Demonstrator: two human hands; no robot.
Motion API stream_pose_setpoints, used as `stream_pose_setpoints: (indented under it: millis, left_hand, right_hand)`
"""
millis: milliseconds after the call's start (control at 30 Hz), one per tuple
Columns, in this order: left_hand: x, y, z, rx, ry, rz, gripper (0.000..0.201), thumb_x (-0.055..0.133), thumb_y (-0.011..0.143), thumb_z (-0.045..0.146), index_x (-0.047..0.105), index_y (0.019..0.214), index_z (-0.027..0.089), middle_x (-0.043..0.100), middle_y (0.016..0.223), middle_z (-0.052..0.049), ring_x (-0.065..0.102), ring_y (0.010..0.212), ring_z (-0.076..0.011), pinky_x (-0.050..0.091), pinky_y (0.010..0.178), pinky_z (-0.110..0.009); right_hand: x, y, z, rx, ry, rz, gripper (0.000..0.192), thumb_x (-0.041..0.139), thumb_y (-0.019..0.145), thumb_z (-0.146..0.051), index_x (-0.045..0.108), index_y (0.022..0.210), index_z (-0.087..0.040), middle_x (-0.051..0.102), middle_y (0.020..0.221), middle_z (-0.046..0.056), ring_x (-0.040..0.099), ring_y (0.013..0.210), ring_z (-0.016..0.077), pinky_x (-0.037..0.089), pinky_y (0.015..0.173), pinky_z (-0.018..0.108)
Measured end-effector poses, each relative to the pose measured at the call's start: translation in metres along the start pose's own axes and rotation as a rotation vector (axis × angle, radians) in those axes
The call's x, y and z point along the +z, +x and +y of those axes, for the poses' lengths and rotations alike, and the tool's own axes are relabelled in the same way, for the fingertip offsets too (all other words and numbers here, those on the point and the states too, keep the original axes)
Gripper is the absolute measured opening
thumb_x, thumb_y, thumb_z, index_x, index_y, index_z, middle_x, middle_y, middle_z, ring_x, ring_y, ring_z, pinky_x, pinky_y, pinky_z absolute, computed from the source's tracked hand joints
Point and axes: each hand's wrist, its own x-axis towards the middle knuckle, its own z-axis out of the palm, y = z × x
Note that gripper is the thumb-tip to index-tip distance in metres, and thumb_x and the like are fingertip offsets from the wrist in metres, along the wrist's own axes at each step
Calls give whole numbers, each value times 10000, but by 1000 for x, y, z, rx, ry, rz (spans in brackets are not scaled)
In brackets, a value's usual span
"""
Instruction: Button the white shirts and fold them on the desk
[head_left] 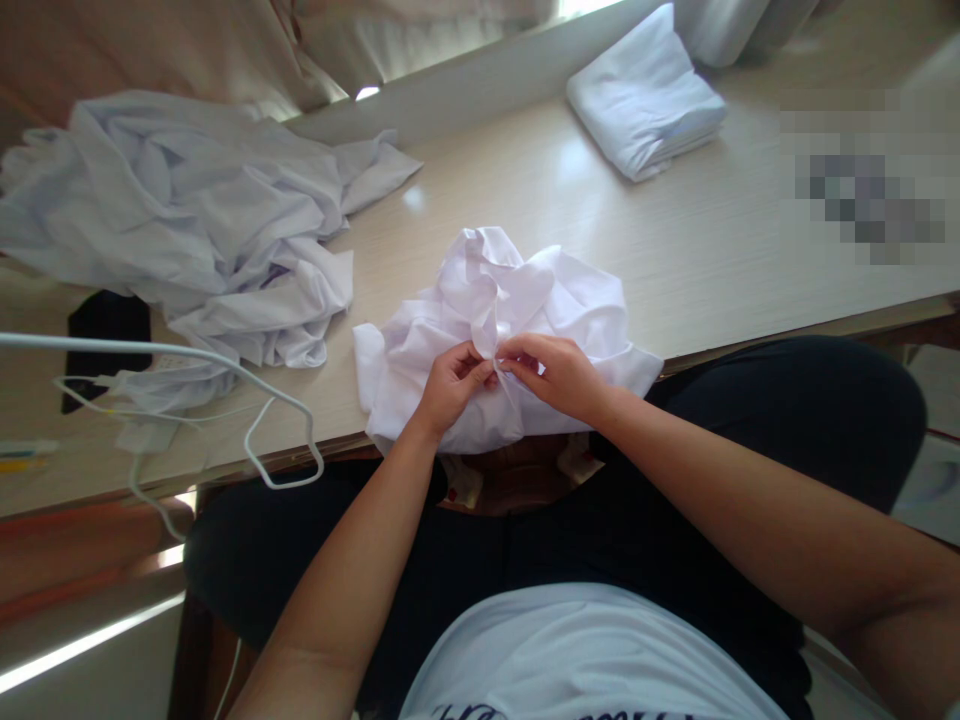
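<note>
A crumpled white shirt (525,310) lies at the near edge of the pale wooden table (697,250), partly hanging over it. My left hand (454,385) and my right hand (551,370) meet at the shirt's near side. Both pinch a fold of its fabric between thumb and fingers, fingertips almost touching. My forearms reach in from below over my dark trousers.
A heap of loose white garments (195,210) covers the table's left part. A folded white stack (645,95) sits at the far right. White wire hangers (277,420) and a black object (105,330) lie at the left edge. A blurred patch is at the right.
</note>
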Motion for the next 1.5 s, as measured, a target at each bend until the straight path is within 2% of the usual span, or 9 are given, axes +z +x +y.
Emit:
stream_pose_setpoints:
  millis: [833,1267,1500]
  left_hand:
    - [0,0,1,9,-10,-19,251,720,853,386,652,876,145,655,703,-23,601,634,-131,487,647,-251]
    - [2,0,6,-13,-28,0,244,708,851,393,628,810,166,645,684,-11,605,642,-147,481,669,-280]
    - [2,0,3,-23,-38,15,246,693,853,392,624,792,163,646,677,-12,604,625,-148,486,650,-287]
  right_hand:
    - [1,0,0,16,2,-1,149,553,933,-246,658,1026,-197,709,924,35,589,733,135,453,724,256]
    - [3,-1,-1,42,-26,3,127,556,930,-255,641,1009,-203,679,848,15,550,684,127,435,701,255]
    - [3,1,-3,28,-31,6,146,548,942,-266,662,1004,-198,699,902,27,560,700,126,444,720,254]
